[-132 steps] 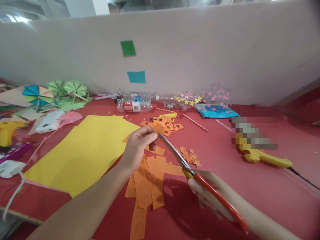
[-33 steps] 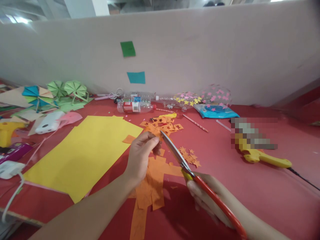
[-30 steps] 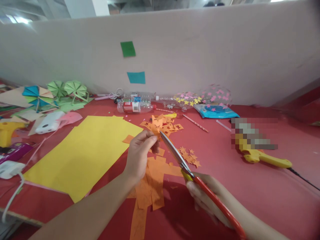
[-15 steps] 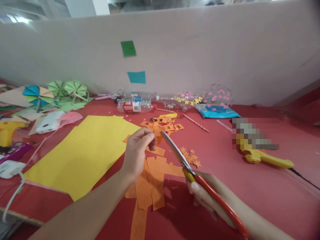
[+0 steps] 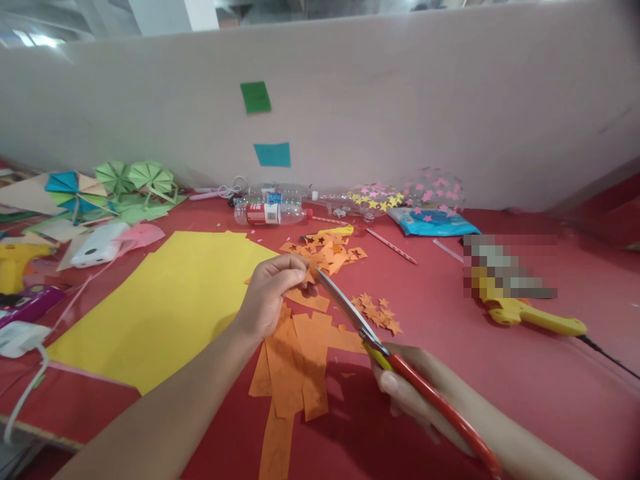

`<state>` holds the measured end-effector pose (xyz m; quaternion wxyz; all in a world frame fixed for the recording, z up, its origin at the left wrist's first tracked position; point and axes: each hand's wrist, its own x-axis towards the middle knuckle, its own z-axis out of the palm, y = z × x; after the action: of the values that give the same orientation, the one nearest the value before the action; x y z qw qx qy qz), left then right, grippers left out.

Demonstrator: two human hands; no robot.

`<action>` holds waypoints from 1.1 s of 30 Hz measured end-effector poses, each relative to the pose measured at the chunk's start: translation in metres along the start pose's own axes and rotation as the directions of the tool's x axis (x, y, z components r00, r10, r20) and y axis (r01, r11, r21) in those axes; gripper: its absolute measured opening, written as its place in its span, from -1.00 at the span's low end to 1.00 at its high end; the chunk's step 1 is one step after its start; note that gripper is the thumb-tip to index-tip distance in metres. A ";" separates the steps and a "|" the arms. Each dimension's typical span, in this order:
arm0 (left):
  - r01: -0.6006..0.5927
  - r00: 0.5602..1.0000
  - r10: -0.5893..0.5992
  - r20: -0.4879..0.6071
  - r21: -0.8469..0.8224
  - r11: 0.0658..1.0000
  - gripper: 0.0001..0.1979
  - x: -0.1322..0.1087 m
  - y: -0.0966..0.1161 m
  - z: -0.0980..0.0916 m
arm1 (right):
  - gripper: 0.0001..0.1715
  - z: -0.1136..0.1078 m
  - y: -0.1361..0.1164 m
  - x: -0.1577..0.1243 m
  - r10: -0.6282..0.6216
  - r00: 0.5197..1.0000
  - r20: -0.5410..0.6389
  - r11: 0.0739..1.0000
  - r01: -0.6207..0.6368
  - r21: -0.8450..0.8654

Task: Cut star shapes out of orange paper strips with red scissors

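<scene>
In the head view, my left hand [image 5: 267,290] is closed, thumb and fingers pinching a small orange paper piece [image 5: 311,273]. My right hand [image 5: 410,393] grips scissors [image 5: 425,381] with red handles. Their blade tips reach the held paper; whether the blades are parted is hard to tell. Beneath my hands lie several orange paper strips [image 5: 285,373] with faint drawn lines. A small pile of cut orange stars [image 5: 375,310] sits right of the blades. Behind the left fingertips are orange scraps [image 5: 335,257], some with star-shaped holes.
Large yellow sheets [image 5: 165,300] lie to the left on the red table. Plastic bottles [image 5: 260,213], a striped straw [image 5: 393,247] and a blue packet [image 5: 435,223] are toward the wall. A yellow glue gun [image 5: 535,321] with a cord rests at the right; green paper fans [image 5: 150,177] stand far left.
The scissor tips have shifted slightly left to the paper in my left fingers. More orange paper now shows at those fingertips. Both hands keep their grip.
</scene>
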<state>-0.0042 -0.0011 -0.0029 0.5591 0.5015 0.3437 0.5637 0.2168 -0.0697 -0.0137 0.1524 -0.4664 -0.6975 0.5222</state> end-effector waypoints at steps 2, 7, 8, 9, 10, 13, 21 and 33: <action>0.006 1.000 -0.006 -0.001 -0.001 1.000 -0.85 0.000 0.000 -0.001 | -0.30 0.000 -0.002 -0.001 0.012 1.000 0.005 1.000 -0.012 0.000; 0.003 1.000 -0.003 0.017 0.009 1.000 -0.85 0.000 0.000 -0.001 | -0.26 0.001 -0.003 -0.001 0.080 0.997 0.011 0.996 -0.080 0.050; -0.001 1.000 0.001 0.015 0.004 1.000 -0.85 0.000 0.000 -0.002 | -0.26 0.001 -0.002 -0.001 0.103 0.995 0.014 0.992 -0.104 0.071; -0.003 1.000 0.003 0.014 -0.003 1.000 -0.85 0.000 0.000 -0.002 | -0.26 0.002 0.000 -0.001 0.121 0.992 0.017 0.988 -0.122 0.091; -0.005 1.000 0.005 0.012 -0.013 1.000 -0.85 0.000 0.000 -0.002 | -0.25 0.002 0.001 -0.001 0.138 0.990 0.020 0.984 -0.139 0.107; 0.003 0.999 -0.001 0.035 -0.039 0.999 -0.85 -0.001 0.000 -0.001 | -0.25 0.005 0.006 -0.001 0.175 0.984 0.009 0.975 -0.175 0.135; 0.015 0.996 -0.019 0.085 0.041 0.999 -0.88 -0.004 -0.002 0.004 | -0.27 0.008 0.007 0.002 0.164 0.986 -0.022 0.974 -0.158 0.165; -0.031 1.000 0.031 0.002 0.117 0.993 -0.88 -0.005 -0.002 0.003 | -0.24 0.003 -0.008 -0.002 0.063 0.997 -0.048 0.997 -0.061 0.049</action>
<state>-0.0012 -0.0065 -0.0053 0.5200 0.5388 0.3681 0.5513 0.2118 -0.0730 -0.0074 0.1644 -0.4968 -0.6662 0.5314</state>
